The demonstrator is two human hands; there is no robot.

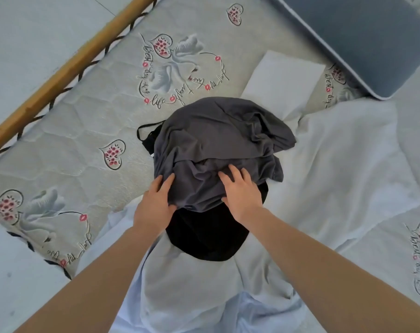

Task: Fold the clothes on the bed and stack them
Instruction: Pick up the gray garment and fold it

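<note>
Here, both hands work a crumpled dark grey garment (218,150) heaped at the middle of a bed. At its near left edge the left hand (154,205) has the cloth caught between thumb and curved fingers, while the right hand (241,192) lies on top, fingers spread and nearly straight, pressing the fabric without holding it. Beneath the grey piece lies a black garment (206,236), a thin black strap (145,132) showing at the far left. Pale clothes (336,169) spread around them over the heart-printed mattress (88,131), beside a folded white piece (283,80), a grey pillow (362,37) and the wooden bed rail (67,68).
</note>
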